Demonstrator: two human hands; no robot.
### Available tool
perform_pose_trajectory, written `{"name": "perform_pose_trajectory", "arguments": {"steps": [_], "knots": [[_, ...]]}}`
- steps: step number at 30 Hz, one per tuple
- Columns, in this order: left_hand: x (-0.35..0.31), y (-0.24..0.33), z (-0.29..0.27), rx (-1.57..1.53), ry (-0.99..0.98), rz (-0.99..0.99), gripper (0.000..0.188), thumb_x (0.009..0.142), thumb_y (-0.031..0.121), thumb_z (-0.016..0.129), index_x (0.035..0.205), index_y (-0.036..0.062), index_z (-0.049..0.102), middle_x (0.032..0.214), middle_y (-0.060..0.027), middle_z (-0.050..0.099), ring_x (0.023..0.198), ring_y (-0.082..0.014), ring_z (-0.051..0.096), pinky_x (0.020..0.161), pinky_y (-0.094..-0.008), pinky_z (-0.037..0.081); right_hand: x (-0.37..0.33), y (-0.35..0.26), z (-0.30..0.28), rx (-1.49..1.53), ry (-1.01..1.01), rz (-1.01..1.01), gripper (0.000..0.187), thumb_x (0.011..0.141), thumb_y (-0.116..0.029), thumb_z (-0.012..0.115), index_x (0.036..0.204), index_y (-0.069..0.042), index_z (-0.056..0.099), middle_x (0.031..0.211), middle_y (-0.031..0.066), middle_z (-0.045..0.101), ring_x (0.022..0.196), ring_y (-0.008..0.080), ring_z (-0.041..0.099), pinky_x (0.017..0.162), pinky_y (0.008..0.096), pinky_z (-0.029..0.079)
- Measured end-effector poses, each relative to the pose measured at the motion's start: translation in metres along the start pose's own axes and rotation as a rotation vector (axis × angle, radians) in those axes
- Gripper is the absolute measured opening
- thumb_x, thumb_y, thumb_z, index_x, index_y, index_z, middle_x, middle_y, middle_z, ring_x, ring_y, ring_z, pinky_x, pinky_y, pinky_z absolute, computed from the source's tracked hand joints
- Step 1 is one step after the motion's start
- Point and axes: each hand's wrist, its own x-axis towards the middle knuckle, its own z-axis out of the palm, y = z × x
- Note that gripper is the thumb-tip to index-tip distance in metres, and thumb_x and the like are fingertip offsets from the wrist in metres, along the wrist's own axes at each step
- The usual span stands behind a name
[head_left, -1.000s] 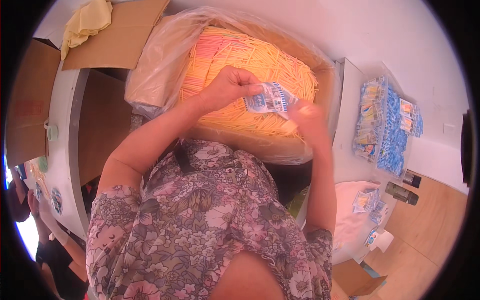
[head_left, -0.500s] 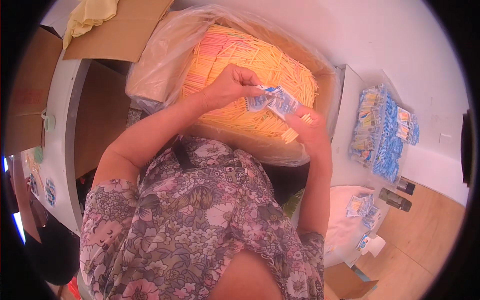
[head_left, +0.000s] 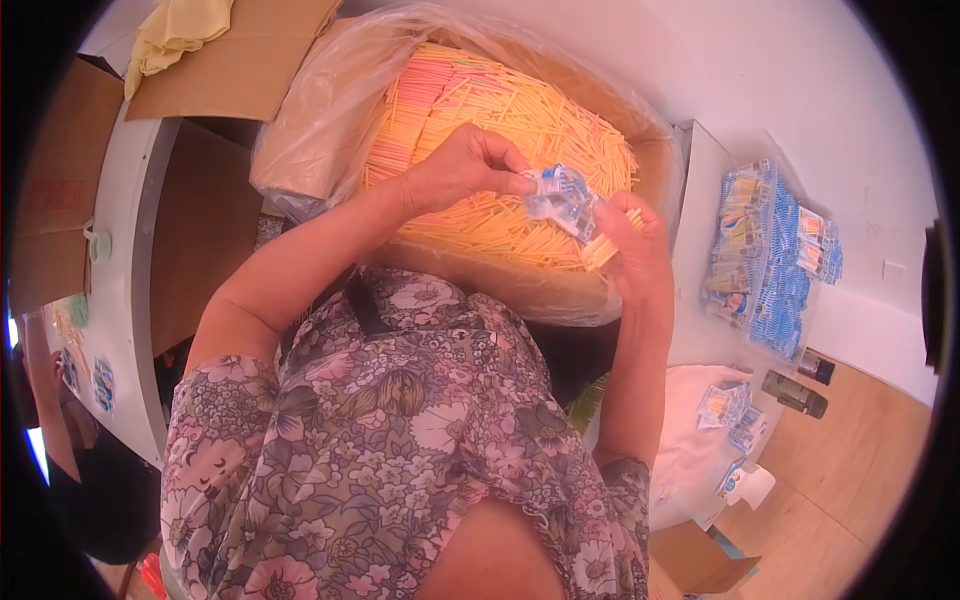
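Observation:
Between my two hands is a small clear plastic packet (head_left: 568,200) with blue print. My left hand (head_left: 468,168) pinches its left end between thumb and fingers. My right hand (head_left: 638,250) is closed around a small bundle of short yellow sticks (head_left: 600,252), and its thumb lies at the packet's right edge. Whether the packet holds anything I cannot tell. Below both hands stands a cardboard box (head_left: 470,265) lined with clear plastic, heaped with thin yellow and pink sticks (head_left: 540,110).
At the right, a clear plastic bin (head_left: 775,340) holds many blue-printed packets (head_left: 785,285). More packets (head_left: 725,405) lie on a pink cloth (head_left: 680,390). A yellow cloth (head_left: 180,40) drapes over cardboard (head_left: 240,75) at upper left. Another person's arm (head_left: 50,400) shows at far left.
Both hands have shifted slightly right with the packet and the sticks. The packet looks more crumpled and bunched between them.

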Motion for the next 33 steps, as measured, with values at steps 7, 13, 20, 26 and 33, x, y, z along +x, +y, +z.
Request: {"name": "perform_pose_trajectory", "arguments": {"steps": [7, 13, 20, 26, 33], "knots": [[0.001, 0.0, 0.005, -0.002, -0.038, 0.041, 0.007, 0.077, 0.004, 0.071, 0.083, 0.0001, 0.069, 0.084, -0.0044, 0.066, 0.082, -0.0102, 0.059, 0.079, -0.0251, 0.047, 0.017, -0.036, 0.012, -0.018, -0.079, 0.048, 0.018, 0.084, -0.014, 0.065, 0.072, -0.011, 0.053, 0.061, -0.0032, 0.052, 0.045, 0.0014, 0.042, 0.036, 0.0187, 0.023], [0.003, 0.0, 0.007, 0.085, -0.126, 0.091, 0.009, 0.078, 0.003, 0.07, 0.086, 0.0009, 0.069, 0.092, -0.0065, 0.066, 0.088, -0.0122, 0.058, 0.082, -0.0267, 0.046, 0.031, -0.027, 0.014, -0.172, -0.003, 0.002, 0.021, 0.082, -0.02, 0.068, 0.07, -0.009, 0.056, 0.058, -0.0051, 0.05, 0.044, 0.0011, 0.038, 0.037, 0.0198, 0.023], [0.002, 0.0, 0.007, 0.054, -0.098, 0.017, 0.012, 0.081, 0.006, 0.069, 0.091, 0.0004, 0.07, 0.091, -0.0054, 0.066, 0.086, -0.0105, 0.058, 0.08, -0.0252, 0.046, 0.027, -0.023, 0.03, -0.764, 0.132, -0.422, 0.029, 0.08, -0.026, 0.07, 0.073, -0.001, 0.058, 0.052, 0.0, 0.048, 0.05, 0.0056, 0.043, 0.047, 0.024, 0.036], [0.003, -0.003, 0.007, 0.021, -0.061, -0.047, 0.018, 0.087, 0.014, 0.064, 0.097, 0.0, 0.069, 0.087, -0.0015, 0.067, 0.082, -0.0071, 0.057, 0.078, -0.0237, 0.047, 0.008, -0.033, 0.032, -0.649, 0.11, -0.438, 0.03, 0.081, -0.029, 0.07, 0.087, -0.002, 0.058, 0.058, 0.0048, 0.053, 0.053, 0.0103, 0.047, 0.05, 0.0274, 0.04], [0.005, 0.011, 0.024, 0.073, -0.128, -0.034, 0.021, 0.083, 0.016, 0.068, 0.098, 0.0017, 0.069, 0.091, -0.0044, 0.068, 0.085, -0.0113, 0.061, 0.078, -0.0258, 0.048, -0.024, 0.013, 0.013, -0.85, 0.3, -0.439, 0.028, 0.077, -0.013, 0.072, 0.101, -0.003, 0.062, 0.085, 0.0048, 0.063, 0.076, 0.0094, 0.055, 0.066, 0.0266, 0.046]]}}
